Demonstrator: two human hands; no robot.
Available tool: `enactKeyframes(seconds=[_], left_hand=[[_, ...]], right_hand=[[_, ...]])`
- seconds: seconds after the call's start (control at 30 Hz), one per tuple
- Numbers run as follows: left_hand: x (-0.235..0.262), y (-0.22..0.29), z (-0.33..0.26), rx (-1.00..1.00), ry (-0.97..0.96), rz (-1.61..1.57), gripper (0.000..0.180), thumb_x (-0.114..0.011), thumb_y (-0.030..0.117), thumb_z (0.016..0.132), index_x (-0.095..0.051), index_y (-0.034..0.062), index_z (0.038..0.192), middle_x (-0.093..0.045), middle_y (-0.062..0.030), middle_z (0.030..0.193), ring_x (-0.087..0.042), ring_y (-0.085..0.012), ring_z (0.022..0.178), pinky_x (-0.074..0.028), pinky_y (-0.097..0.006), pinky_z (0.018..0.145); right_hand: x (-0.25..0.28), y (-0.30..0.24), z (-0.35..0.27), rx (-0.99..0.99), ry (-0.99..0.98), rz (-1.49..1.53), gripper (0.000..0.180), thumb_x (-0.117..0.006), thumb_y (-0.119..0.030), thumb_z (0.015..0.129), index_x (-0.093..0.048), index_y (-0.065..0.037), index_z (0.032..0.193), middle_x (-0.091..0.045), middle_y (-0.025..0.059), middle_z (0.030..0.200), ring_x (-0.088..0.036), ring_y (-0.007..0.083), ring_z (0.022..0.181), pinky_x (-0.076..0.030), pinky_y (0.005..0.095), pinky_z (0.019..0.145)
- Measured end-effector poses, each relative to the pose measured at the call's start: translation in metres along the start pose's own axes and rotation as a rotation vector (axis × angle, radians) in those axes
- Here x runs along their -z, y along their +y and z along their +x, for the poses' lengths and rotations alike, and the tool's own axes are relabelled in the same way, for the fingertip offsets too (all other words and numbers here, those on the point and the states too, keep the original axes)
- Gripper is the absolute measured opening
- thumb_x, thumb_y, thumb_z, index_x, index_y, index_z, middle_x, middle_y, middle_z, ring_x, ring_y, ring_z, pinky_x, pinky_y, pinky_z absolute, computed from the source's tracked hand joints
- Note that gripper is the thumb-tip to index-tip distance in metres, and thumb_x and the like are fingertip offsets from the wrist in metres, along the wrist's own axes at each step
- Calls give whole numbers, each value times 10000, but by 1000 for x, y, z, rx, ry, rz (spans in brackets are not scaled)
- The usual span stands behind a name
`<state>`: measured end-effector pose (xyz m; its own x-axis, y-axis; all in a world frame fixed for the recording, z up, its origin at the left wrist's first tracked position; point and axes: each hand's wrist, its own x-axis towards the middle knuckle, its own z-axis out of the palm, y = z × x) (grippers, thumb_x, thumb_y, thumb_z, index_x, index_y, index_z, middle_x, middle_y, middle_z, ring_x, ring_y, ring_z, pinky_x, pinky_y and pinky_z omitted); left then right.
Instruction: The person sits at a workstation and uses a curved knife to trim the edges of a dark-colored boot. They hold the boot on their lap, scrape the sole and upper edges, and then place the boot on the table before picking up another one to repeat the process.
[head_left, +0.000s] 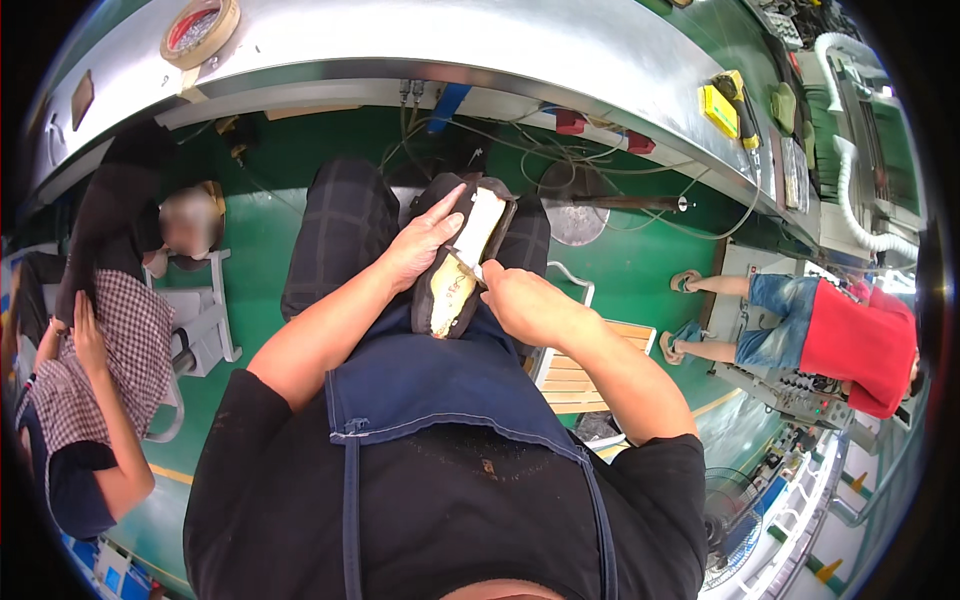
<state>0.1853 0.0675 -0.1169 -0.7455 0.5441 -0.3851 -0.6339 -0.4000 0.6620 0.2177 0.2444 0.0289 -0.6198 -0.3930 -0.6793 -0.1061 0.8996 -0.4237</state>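
A long grey conveyor [560, 50] curves across the far side, above a green floor [640, 260]. Near the lower edge a person in a black shirt wears a dark blue apron [440, 385] over the lap, with checked trousers [340, 230] running away toward the conveyor. To the far right another person in a red top [860, 345] and denim shorts stands at a machine; to the left a person in a checked shirt [120, 350] sits beside white frames.

On the lap, in the middle of the view, lies a dark shoe [460, 255] turned sole-side up, its pale insole showing, the toe pointing away. The left hand [425, 245] lies along the shoe's left side, fingers curled round its edge and thumb across the top, holding it. The right hand [525, 300] is closed tight on a small thin tool [465, 262], whose tip touches the insole near the shoe's middle.

A roll of tape [200, 30] lies on the conveyor at far left, and a yellow tool [722, 105] at far right.
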Motion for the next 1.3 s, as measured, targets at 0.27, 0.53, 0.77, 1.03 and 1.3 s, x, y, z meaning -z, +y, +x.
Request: enactKeyframes(seconds=[0.27,0.53,0.77,1.03,1.3], left_hand=[[8,3,2,-181,111,874,693,-620,360,1010,-385,65,1591,-464,-222,1565,-448,-332,1438,-338,-397,1195],[4,0,-2,-202,143,978,697,-637,360,990,-415,25,1560,-471,-242,1544,-419,-399,1435,-337,-440,1201],[2,1,-20,-73,130,943,813,-643,399,976,-321,-37,1582,-407,-297,1574,-439,-401,1446,-351,-428,1196],[7,-25,-56,158,119,359,741,-593,412,1029,-353,-52,1555,-606,-229,1405,-602,-304,1292,-442,-398,1131],[23,-35,-77,365,-109,-500,569,-427,490,1099,-473,88,1500,-566,-87,1475,-555,-229,1329,-461,-424,1120]], right_hand=[[63,-1,4,-79,-221,-83,288,-589,-132,1006,-539,32,1238,-730,223,922,-736,374,852,-566,482,753],[20,14,25,132,325,-154,848,-512,59,911,-193,-215,1647,-625,287,1054,-667,482,870,-554,537,774],[-7,5,21,130,363,-96,852,-505,53,899,-215,-232,1648,-630,265,1011,-670,462,875,-553,531,758],[-35,4,5,100,336,-157,851,-535,28,902,-209,-209,1651,-627,234,930,-664,442,779,-553,525,736],[-21,-6,-31,-82,-29,485,265,-531,-48,1023,-498,49,1268,-706,166,976,-716,249,906,-551,383,829]])
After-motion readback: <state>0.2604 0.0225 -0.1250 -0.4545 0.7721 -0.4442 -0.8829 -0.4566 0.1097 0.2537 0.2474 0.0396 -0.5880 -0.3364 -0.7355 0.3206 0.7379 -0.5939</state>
